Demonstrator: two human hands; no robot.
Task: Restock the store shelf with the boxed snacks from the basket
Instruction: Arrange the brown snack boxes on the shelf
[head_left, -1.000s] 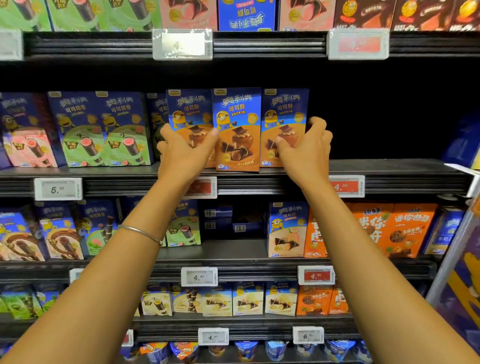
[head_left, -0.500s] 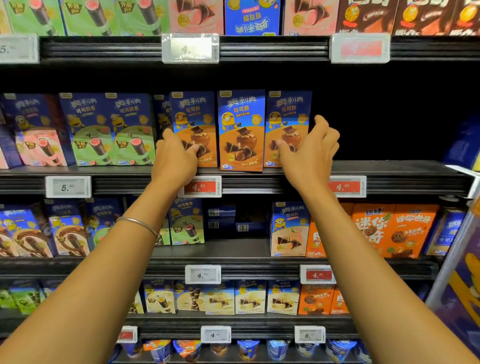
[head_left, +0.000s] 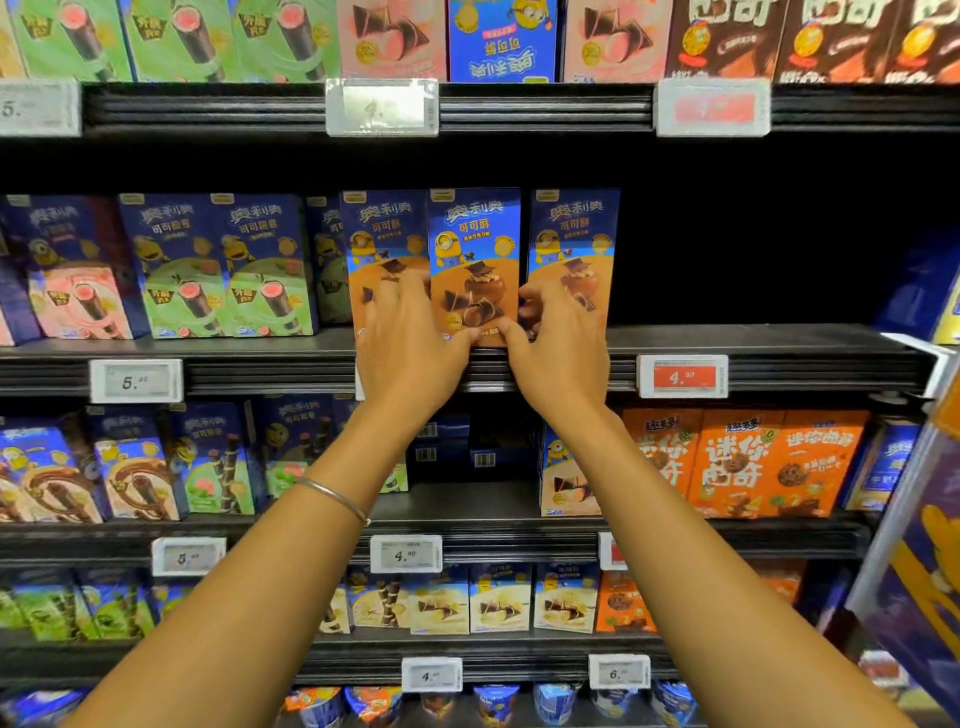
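Standing by, I judge the middle box (head_left: 475, 244) light, stiff card, easily dented, best held by its lower side edges. It stands upright on the shelf (head_left: 753, 343) between the left box (head_left: 384, 234) and right box (head_left: 576, 228). The left grip (head_left: 410, 343) lies spread on the left box, thumb at the middle box's foot; the right grip (head_left: 561, 348) pinches its lower right edge. Earlier both sat wider, on the outer boxes.
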